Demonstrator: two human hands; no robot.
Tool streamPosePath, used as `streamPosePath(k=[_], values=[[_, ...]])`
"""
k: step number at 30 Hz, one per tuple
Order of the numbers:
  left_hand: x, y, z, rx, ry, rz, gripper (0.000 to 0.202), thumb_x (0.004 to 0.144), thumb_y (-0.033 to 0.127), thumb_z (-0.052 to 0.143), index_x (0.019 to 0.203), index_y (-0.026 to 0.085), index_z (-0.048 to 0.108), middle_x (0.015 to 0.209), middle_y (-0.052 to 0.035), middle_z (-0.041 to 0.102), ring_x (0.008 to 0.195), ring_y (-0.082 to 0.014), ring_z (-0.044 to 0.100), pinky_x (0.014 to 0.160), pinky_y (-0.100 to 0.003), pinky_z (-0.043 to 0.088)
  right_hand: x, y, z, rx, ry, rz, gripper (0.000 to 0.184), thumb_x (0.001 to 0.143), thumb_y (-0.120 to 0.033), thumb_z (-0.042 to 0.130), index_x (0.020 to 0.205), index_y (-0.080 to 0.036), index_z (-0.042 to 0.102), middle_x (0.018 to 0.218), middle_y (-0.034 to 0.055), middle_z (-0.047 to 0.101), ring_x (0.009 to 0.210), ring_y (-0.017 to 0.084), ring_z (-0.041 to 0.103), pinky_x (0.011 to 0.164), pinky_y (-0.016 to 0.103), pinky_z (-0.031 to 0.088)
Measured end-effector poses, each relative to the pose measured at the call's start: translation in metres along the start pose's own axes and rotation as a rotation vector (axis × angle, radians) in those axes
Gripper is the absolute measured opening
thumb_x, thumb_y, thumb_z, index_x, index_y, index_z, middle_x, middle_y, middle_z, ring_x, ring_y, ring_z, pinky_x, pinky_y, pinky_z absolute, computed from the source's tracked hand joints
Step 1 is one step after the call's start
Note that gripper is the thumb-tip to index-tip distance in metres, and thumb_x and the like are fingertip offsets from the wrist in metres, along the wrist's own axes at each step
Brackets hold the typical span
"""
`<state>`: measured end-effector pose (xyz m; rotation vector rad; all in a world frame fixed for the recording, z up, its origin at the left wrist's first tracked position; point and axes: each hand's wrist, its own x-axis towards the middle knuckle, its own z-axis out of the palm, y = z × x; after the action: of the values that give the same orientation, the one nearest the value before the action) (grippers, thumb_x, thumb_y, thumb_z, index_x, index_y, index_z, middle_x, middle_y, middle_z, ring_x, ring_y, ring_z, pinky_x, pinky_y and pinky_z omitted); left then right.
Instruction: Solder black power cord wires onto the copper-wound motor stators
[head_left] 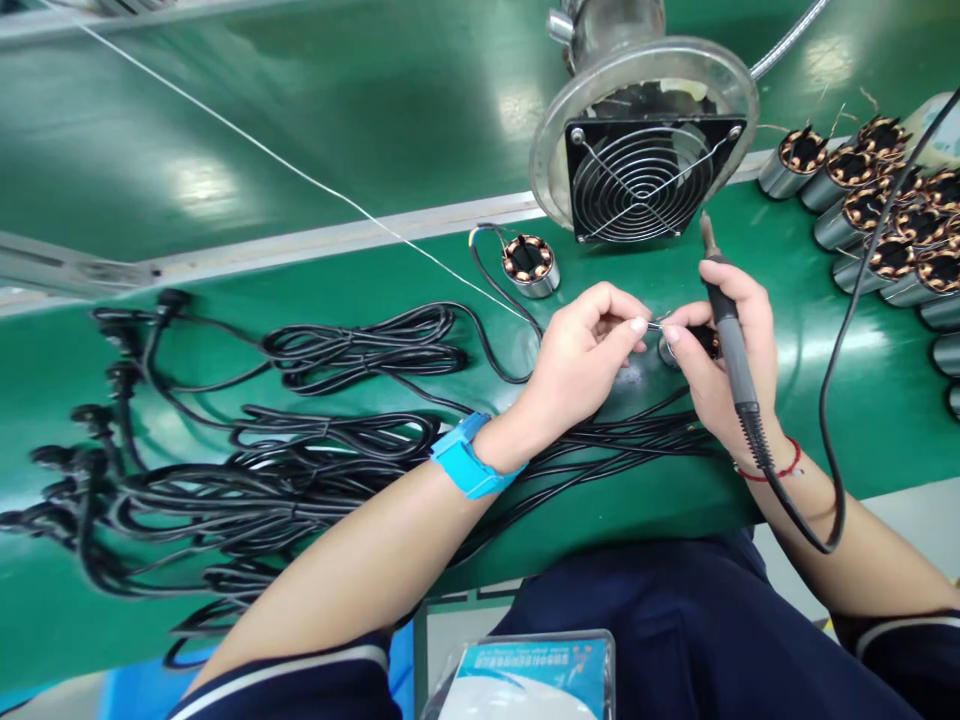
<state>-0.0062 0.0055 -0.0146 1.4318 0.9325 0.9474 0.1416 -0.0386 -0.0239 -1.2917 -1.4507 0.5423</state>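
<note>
The left hand reached in with thumb and fingertips pinched on fine wires; the right hand met it, thumb and forefinger gathered at those wires, while gripping a soldering iron with its tip pointing away from the body. A small stator stood on the bench, partly hidden behind the right fingers. Beyond, another metal-shelled stator showed copper windings, near a round-grilled fan. Coiled, glossy black power cords sprawled leftward over smooth green; clustered cylindrical stators stood right. A blue-and-white badge bore print too small to read.
</note>
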Motion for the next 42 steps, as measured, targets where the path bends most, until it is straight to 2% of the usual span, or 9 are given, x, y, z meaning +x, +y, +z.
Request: streamPosePath(k=[6,10,12,14,17,19,24,28,42], values=[[-0.001,0.009,-0.007,0.452,-0.054,0.257,0.014,0.082,0.009,0.056,0.071,0.018,0.055,0.075,0.0000,0.060,0.071,-0.0122,0.055,0.067,-0.026,0.044,0.000,0.004,-0.002,-0.072,-0.029,-0.024,0.046,0.088,-0.027,0.061,0.130,-0.028,0.042,0.082,-0.0026,0.066,0.071,0.014,0.064,0.066,0.030,0.058],[0.000,0.009,-0.005,0.478,-0.038,0.228,0.017,0.077,0.004,0.053,0.067,0.018,0.050,0.071,0.0016,0.054,0.065,-0.0108,0.051,0.060,-0.025,0.040,-0.002,0.001,-0.011,-0.156,-0.039,-0.062,0.041,0.091,-0.028,0.057,0.131,-0.028,0.046,0.089,0.0000,0.071,0.081,0.017,0.068,0.077,0.037,0.059],[0.000,0.006,-0.003,0.471,-0.030,0.220,0.018,0.074,0.003,0.052,0.065,0.018,0.048,0.071,0.0012,0.054,0.067,-0.0112,0.051,0.060,-0.026,0.040,-0.004,-0.001,-0.019,-0.185,0.003,-0.116,0.039,0.093,-0.027,0.055,0.132,-0.027,0.049,0.090,0.0009,0.072,0.086,0.018,0.070,0.086,0.040,0.057],[0.000,0.002,-0.001,0.471,-0.026,0.232,0.019,0.072,0.002,0.052,0.063,0.018,0.046,0.072,0.0008,0.053,0.069,-0.0118,0.051,0.062,-0.027,0.041,-0.010,-0.002,-0.028,-0.193,0.054,-0.177,0.040,0.093,-0.026,0.055,0.133,-0.027,0.052,0.091,0.0014,0.073,0.084,0.018,0.071,0.088,0.041,0.057],[-0.001,0.000,0.001,0.469,-0.012,0.235,0.021,0.070,0.000,0.051,0.062,0.018,0.044,0.072,0.0006,0.052,0.072,-0.0125,0.052,0.063,-0.027,0.043,-0.022,0.001,-0.042,-0.203,0.103,-0.249,0.040,0.090,-0.029,0.060,0.129,-0.027,0.058,0.089,0.0024,0.071,0.072,0.018,0.069,0.070,0.037,0.058],[-0.003,0.000,0.003,0.472,-0.009,0.235,0.021,0.070,0.000,0.051,0.063,0.018,0.044,0.074,0.0002,0.053,0.073,-0.0127,0.053,0.064,-0.028,0.044,-0.030,0.004,-0.049,-0.192,0.118,-0.305,0.037,0.085,-0.030,0.065,0.122,-0.026,0.063,0.079,0.0014,0.067,0.062,0.017,0.064,0.056,0.034,0.054],[-0.008,0.003,0.005,0.474,-0.017,0.255,0.020,0.073,0.003,0.051,0.064,0.019,0.044,0.077,-0.0015,0.055,0.078,-0.0145,0.056,0.069,-0.031,0.049,-0.039,0.008,-0.054,-0.033,0.091,-0.407,0.026,0.079,-0.023,0.066,0.105,-0.021,0.066,0.066,-0.0017,0.058,0.046,0.012,0.052,0.039,0.028,0.042],[-0.009,0.003,0.006,0.492,0.012,0.209,0.019,0.072,0.004,0.051,0.063,0.019,0.044,0.078,-0.0019,0.057,0.079,-0.0148,0.057,0.071,-0.032,0.051,-0.037,0.005,-0.049,-0.005,0.092,-0.407,0.017,0.078,-0.019,0.062,0.095,-0.020,0.064,0.065,-0.0006,0.060,0.048,0.012,0.051,0.039,0.027,0.042],[-0.009,0.005,0.008,0.488,0.021,0.181,0.019,0.073,0.005,0.052,0.063,0.019,0.043,0.078,-0.0026,0.057,0.079,-0.0157,0.057,0.071,-0.032,0.051,-0.036,0.002,-0.048,0.021,0.050,-0.394,0.019,0.075,-0.016,0.062,0.094,-0.019,0.064,0.067,-0.0008,0.062,0.049,0.011,0.051,0.039,0.026,0.043]])
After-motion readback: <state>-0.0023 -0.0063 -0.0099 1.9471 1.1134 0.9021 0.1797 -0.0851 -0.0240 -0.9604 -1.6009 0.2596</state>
